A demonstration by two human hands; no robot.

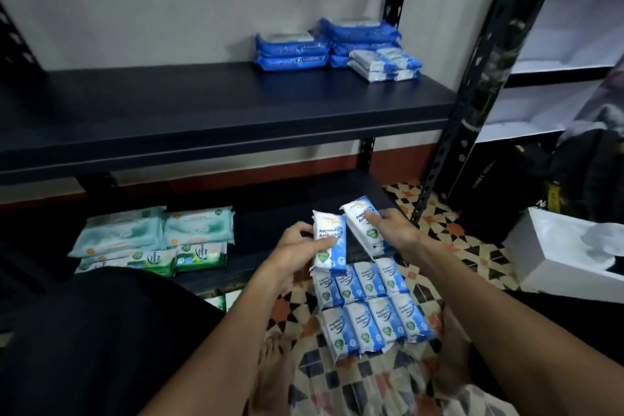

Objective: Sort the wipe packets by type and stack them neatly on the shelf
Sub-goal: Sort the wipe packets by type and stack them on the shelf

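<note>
Wipe packets (329, 243): left hand (293, 248) grips one; right hand (391, 228) pinches another (363, 224).

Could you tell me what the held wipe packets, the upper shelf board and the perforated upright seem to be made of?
Held wipe packets: thin plastic film, slightly glossy, printed, with crimped ends. Upper shelf board: smooth matte black, perhaps painted metal or laminated board; cannot tell which. Perforated upright: likely black-painted steel, judging by its punched holes.

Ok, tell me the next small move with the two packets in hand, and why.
Probably lift both onto the small white-and-blue stack on the upper shelf: the left hand grips the left packet, the right hand the right packet, seemingly that same antibacterial type.
</note>
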